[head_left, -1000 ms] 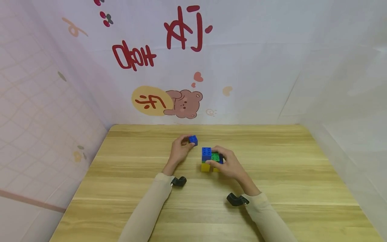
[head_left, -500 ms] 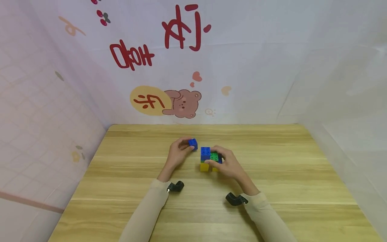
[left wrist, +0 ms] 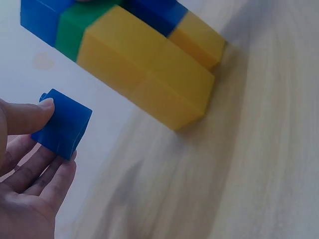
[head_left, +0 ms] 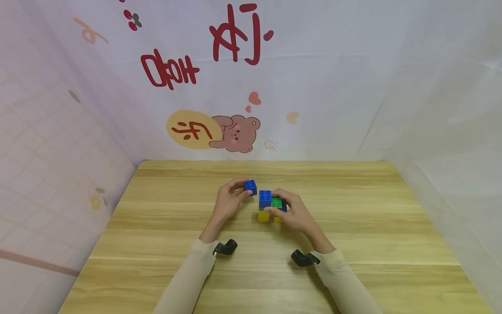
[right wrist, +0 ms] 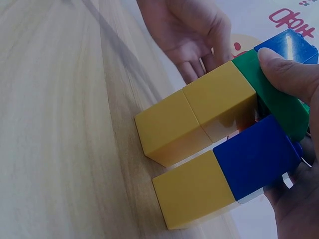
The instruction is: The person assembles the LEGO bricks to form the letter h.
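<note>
My left hand (head_left: 229,201) pinches a small blue building block (head_left: 251,188) between thumb and fingers, just left of and behind a block structure. In the left wrist view this blue block (left wrist: 65,124) is apart from the structure. My right hand (head_left: 296,213) grips the structure by its green block (right wrist: 279,94), thumb on the near side. Two yellow blocks (right wrist: 194,114) form one leg. A yellow block (right wrist: 194,194) under a dark blue block (right wrist: 256,157) forms the other. Another blue block (head_left: 265,199) sits on the green one's left end. Both legs stand on the table.
The wooden table (head_left: 353,235) runs back to a white wall cloth (head_left: 333,87) printed with red characters and a bear (head_left: 239,134). White side sheets stand left and right. A black wrist mount (head_left: 225,247) projects from each sleeve.
My left hand has come slightly back towards the body with the blue block, drawing nearer the structure. My right hand keeps its grip, and the head view has shifted a little.
</note>
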Available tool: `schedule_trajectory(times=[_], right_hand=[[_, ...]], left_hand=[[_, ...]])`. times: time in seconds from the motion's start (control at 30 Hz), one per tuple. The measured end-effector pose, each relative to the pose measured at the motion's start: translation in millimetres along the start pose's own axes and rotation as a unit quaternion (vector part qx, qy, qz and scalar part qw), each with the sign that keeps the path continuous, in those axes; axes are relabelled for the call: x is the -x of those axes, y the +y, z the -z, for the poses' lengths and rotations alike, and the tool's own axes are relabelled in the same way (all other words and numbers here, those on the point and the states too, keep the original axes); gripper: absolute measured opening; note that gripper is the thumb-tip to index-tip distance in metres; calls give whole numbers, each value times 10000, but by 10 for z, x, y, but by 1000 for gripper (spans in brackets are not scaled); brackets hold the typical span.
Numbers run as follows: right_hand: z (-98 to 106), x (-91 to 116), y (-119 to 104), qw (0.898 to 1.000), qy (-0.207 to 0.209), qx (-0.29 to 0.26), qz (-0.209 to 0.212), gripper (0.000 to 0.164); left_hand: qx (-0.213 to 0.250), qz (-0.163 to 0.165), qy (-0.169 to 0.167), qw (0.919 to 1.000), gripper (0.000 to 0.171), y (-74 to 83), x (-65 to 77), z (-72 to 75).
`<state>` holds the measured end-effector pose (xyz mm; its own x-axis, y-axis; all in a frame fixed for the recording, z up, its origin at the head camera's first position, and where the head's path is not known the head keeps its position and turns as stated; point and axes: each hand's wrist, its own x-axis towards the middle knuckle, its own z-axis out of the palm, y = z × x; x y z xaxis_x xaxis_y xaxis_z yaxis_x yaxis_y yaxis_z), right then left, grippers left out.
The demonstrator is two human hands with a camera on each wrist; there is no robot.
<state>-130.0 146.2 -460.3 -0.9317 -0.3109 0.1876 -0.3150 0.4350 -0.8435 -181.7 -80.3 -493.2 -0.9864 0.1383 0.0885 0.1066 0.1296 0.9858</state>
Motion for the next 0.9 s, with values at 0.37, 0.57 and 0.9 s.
schedule_trajectory(times=[0.37, 0.57, 0.9], right_hand=[[-23, -61, 302, 9998, -98, -143, 91, 34], [-14, -61, 296, 9997, -141, -156, 108, 34], [-16, -63, 304, 9996, -76, -80, 257, 34]], left_hand=[[293, 73, -101, 9995, 35, 190, 98, 18], [296, -47, -184, 9994, 36, 283, 126, 55], [426, -285, -299, 9982, 38, 462, 134, 104]])
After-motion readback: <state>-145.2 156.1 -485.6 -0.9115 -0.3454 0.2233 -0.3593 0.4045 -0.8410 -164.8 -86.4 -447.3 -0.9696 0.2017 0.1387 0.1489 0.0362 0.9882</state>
